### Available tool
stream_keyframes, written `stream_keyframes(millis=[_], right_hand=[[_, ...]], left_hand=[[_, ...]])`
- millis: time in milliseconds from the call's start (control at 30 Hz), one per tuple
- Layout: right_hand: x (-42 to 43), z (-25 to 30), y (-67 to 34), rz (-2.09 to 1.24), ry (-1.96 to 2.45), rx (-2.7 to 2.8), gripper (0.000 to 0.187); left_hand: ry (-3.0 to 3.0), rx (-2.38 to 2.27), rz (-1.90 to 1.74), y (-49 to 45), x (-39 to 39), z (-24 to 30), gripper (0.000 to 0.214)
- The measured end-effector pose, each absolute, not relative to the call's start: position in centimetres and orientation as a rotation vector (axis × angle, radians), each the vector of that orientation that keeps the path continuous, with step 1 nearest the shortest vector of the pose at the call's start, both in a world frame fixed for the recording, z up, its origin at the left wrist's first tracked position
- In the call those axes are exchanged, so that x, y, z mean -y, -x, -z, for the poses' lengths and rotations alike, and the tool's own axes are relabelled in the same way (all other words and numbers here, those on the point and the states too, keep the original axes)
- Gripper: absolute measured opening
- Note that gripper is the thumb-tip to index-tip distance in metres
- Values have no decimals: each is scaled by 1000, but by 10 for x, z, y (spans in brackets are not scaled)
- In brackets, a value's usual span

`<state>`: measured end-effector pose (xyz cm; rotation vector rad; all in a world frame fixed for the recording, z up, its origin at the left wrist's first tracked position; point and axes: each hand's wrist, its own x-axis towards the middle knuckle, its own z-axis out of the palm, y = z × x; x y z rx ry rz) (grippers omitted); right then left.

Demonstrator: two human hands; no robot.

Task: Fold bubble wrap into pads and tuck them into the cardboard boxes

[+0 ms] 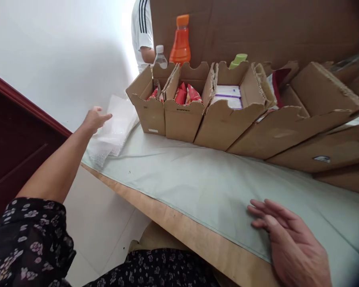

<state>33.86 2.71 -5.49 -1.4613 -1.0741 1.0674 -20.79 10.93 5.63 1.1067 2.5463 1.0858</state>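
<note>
At the far left end of the table, my left hand [96, 119] is over a stack of clear bubble-wrap bags [119, 121]. One finger is stretched out over the bags; the other fingers are partly hidden, and whether they touch the plastic is unclear. My right hand [293, 243] is at the table's near edge, low on the right, with its fingers extended and nothing in them. Under it is the pale green cloth [182, 171]. The cardboard bins behind the cloth contain red packets [188, 95] and white packs with purple edges [228, 95].
A row of open cardboard bins [179, 123] lines the back of the table. Behind them are an orange bottle [181, 44], a clear bottle [160, 57], a green cap [238, 59] and a tall cardboard panel [257, 32]. A person's white sleeve [144, 24] shows beyond.
</note>
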Motion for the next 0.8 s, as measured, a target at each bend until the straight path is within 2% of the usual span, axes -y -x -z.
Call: stream_keyframes(millis=[67, 167, 300, 433, 600, 733, 800], right_hand=[[-25, 57, -340, -1017, 1513, 1145, 48], [-23, 62, -344, -973, 1555, 1185, 46], [-23, 65, -346, -896, 1654, 1290, 40], [-24, 59, -345, -909, 1658, 1335, 43], [-25, 57, -348, -965, 1554, 1395, 44], [-26, 62, -348, -956, 1466, 1448, 38], [-21, 51, -345, -852, 1421, 1523, 28]], left_hand=[[-1199, -2698, -949, 208, -115, -45, 83], [-1572, -2830, -501, 200, -108, -24, 80], [-1762, -2623, -25, 188, -96, 8, 82], [-1778, -2497, 104, 186, -91, 22, 84], [-1796, -2460, 166, 193, -95, 11, 78], [-1820, -2444, 209, 195, -97, -10, 72], [-1847, -2447, 198, 186, -90, -21, 69]])
